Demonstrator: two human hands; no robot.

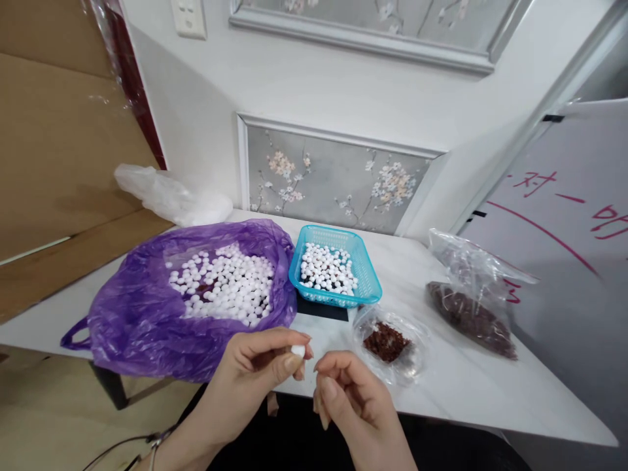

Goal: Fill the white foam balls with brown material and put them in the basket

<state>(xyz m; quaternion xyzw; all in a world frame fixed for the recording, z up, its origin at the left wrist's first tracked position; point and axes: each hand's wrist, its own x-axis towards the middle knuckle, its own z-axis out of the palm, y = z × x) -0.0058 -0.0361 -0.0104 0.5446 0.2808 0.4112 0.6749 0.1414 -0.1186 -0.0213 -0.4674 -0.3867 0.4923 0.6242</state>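
Hold of right hand (356, 400) unclear, upper panel (358, 19) cropped

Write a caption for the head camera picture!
Left hand pinches a white ball near the right hand, blue basket behind.

The left hand (260, 369) and right hand (354, 399) are shown bare. At the left wrist, a slim silver-toned bangle (154, 451) and thin dark cord (147, 438) are worn; black clothing (294, 441) is seen below.

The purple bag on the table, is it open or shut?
Open. The purple bag has its mouth spread wide, its edges folded back, and many white balls show inside.
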